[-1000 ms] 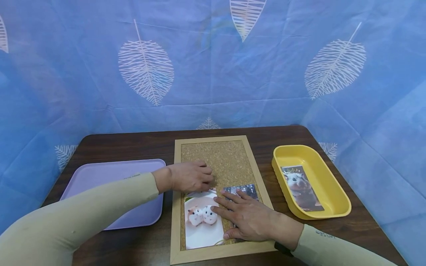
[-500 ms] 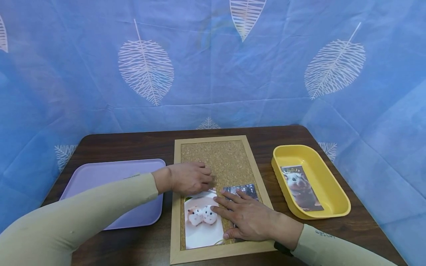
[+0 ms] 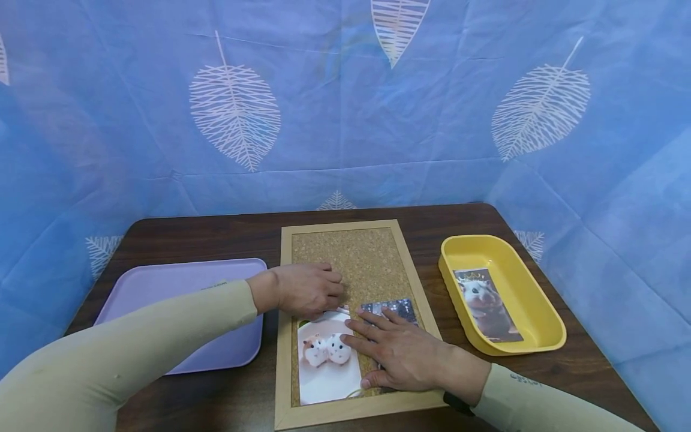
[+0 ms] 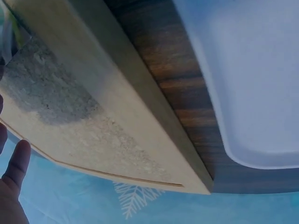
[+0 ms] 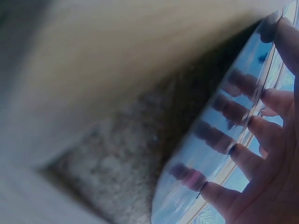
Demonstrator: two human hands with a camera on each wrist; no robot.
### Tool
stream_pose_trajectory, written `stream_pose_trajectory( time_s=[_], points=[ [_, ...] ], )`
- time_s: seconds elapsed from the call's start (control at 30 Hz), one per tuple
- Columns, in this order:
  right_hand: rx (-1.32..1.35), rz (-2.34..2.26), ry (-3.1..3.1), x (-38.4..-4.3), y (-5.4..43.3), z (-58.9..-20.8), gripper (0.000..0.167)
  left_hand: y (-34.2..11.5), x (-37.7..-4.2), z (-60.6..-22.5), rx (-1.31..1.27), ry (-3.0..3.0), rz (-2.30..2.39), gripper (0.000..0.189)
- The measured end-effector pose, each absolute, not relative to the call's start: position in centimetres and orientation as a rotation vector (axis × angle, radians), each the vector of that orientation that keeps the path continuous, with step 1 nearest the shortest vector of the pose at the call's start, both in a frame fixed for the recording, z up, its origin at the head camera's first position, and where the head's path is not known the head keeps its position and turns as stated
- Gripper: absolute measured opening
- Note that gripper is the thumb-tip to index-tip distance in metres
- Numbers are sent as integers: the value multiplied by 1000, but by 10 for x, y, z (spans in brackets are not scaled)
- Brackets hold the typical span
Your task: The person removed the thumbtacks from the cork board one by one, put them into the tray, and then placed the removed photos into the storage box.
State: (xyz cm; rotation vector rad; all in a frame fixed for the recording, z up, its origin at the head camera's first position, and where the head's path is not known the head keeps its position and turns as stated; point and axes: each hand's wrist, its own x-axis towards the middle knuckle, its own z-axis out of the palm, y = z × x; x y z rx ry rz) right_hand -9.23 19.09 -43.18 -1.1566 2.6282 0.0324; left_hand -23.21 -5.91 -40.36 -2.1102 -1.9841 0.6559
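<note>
A cork board in a pale wooden frame [image 3: 286,366] lies on the table. On its near left lies a photo of two white hamsters [image 3: 329,375]; a darker photo [image 3: 396,307] is at the near right, mostly covered by my right hand [image 3: 405,354]. That hand's fingers are spread, and in the right wrist view its fingertips [image 5: 243,158] rest on a glossy, reflecting sheet. My left hand [image 3: 310,291] is bent down over the cork at the hamster photo's top edge. Its fingertips are hidden in the head view, and I cannot tell what they hold.
To the left a lilac tray [image 3: 178,279] lies partly under my left forearm. A yellow bin [image 3: 540,312] stands at the right, holding a photo of a crowned hamster [image 3: 488,306]. Blue leaf-patterned cloth [image 3: 345,120] hangs behind the dark wooden table [image 3: 216,228].
</note>
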Motion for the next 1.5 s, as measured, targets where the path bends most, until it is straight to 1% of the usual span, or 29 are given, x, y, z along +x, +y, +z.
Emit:
stream_pose_trajectory(
  time_s=[0.1, 0.33, 0.5, 0.67, 0.93, 1.27, 1.5],
  points=[
    [-1162, 24, 2628, -92, 190, -431, 78, -58, -232, -401, -2113, -2019, 675, 29],
    [-1158, 26, 2620, -92, 191, -432, 78, -54, -230, -396, -2111, -1986, 688, 23],
    [-1154, 18, 2619, -93, 192, -432, 78, -54, -230, -398, -2108, -2007, 724, 26],
    [-1149, 14, 2620, -92, 193, -432, 78, -55, -230, -402, -2100, -2034, 671, 24],
    [-1142, -7, 2613, -92, 193, -433, 78, -54, -231, -406, -2108, -2078, 677, 37],
    [-1143, -3, 2613, -92, 193, -433, 78, -50, -232, -408, -2154, -1993, 793, 47],
    [-1142, -4, 2613, -93, 193, -434, 78, -51, -238, -412, -2165, -2004, 760, 49]
  ],
)
